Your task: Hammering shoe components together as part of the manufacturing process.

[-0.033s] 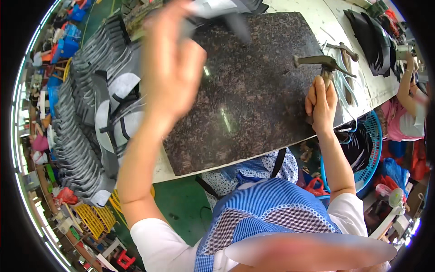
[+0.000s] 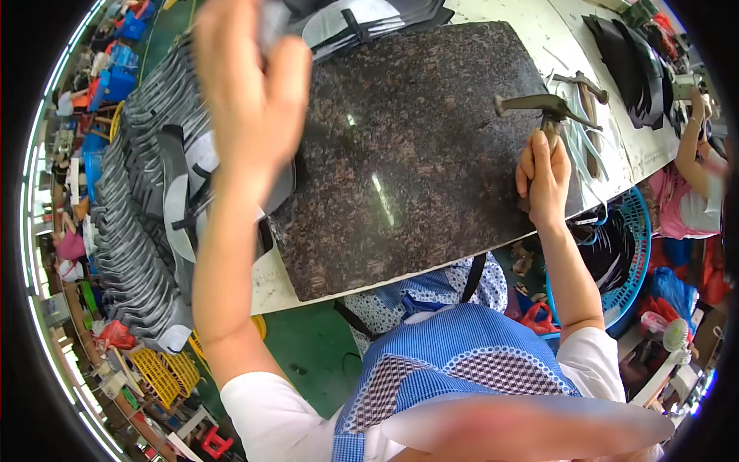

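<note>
My right hand (image 2: 545, 173) is closed around the handle of a hammer (image 2: 548, 106), whose long metal head stands above the right part of a dark speckled stone slab (image 2: 408, 169). Past the slab's left edge is my left hand (image 2: 250, 100), blurred, its thumb apart from the fingers, which run up to the picture's top edge. Whether it holds anything does not show. By its wrist lies a dark grey piece (image 2: 283, 191), partly hidden. Stacked grey pieces with pale patches (image 2: 346, 23) lie at the slab's far edge.
Long rows of overlapping grey pieces (image 2: 127, 239) fill the left side. A second hammer (image 2: 591, 123) and pale strips lie right of the slab. Below is a blue basket (image 2: 637, 254) with dark pieces. Black pieces (image 2: 631, 69) lie far right, near another person's arm (image 2: 689, 154).
My left hand has moved left, off the slab's edge. The blurred dark strip over the slab's far part is gone from there, and a grey piece shows by my left wrist. My right hand barely moved.
</note>
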Demonstrator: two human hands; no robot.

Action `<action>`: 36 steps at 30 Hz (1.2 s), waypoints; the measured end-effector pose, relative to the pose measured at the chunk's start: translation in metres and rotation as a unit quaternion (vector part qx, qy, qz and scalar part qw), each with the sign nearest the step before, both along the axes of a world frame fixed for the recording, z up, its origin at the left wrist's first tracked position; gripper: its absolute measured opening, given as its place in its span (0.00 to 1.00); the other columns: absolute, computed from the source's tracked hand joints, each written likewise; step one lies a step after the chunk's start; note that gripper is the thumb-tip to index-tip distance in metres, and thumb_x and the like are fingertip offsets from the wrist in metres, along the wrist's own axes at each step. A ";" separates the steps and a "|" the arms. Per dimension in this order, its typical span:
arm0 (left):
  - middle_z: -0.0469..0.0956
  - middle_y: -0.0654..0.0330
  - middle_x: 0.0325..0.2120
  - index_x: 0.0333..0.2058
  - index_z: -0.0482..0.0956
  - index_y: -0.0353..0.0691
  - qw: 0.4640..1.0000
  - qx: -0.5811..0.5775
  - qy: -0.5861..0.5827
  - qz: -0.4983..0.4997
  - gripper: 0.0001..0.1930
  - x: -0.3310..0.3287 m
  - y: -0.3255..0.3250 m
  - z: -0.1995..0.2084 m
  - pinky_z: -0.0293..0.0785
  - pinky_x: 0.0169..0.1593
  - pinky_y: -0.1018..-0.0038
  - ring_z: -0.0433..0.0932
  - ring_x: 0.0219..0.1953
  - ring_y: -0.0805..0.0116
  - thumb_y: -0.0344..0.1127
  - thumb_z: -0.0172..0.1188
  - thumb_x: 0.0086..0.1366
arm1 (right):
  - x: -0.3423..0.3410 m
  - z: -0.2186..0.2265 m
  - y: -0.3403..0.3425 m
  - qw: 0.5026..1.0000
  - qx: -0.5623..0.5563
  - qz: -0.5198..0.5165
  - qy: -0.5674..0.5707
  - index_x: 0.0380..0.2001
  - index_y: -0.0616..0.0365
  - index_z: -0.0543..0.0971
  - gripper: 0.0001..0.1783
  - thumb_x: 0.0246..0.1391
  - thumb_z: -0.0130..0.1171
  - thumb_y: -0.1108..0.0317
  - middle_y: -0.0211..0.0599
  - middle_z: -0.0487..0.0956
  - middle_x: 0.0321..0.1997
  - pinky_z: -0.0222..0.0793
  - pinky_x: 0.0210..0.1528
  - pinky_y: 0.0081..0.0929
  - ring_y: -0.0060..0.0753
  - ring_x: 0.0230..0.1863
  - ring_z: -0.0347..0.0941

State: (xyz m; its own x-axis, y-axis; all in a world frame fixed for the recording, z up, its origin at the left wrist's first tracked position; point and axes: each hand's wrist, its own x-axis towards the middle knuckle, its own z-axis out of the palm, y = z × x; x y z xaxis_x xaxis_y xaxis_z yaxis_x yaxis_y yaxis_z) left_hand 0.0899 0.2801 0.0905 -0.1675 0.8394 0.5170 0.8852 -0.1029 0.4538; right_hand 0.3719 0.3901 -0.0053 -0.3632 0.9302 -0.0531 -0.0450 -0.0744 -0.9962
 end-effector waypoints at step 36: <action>0.75 0.67 0.34 0.49 0.71 0.38 0.769 -0.407 -0.459 -0.181 0.19 0.063 -0.084 -0.037 0.69 0.42 0.79 0.71 0.36 0.81 0.33 0.67 0.63 | -0.009 0.027 -0.061 0.972 0.040 0.232 -0.022 0.44 0.58 0.71 0.22 0.49 0.71 0.66 0.29 0.74 0.36 0.69 0.43 0.20 0.20 0.39 0.72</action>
State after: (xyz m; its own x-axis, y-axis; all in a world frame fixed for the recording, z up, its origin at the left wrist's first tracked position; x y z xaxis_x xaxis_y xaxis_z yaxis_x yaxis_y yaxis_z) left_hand 0.1526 0.1961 0.0534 0.1719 0.8998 -0.4009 0.1330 0.3821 0.9145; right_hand 0.3625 0.3289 0.0217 -0.7428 0.6694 -0.0134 0.0187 0.0006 -0.9998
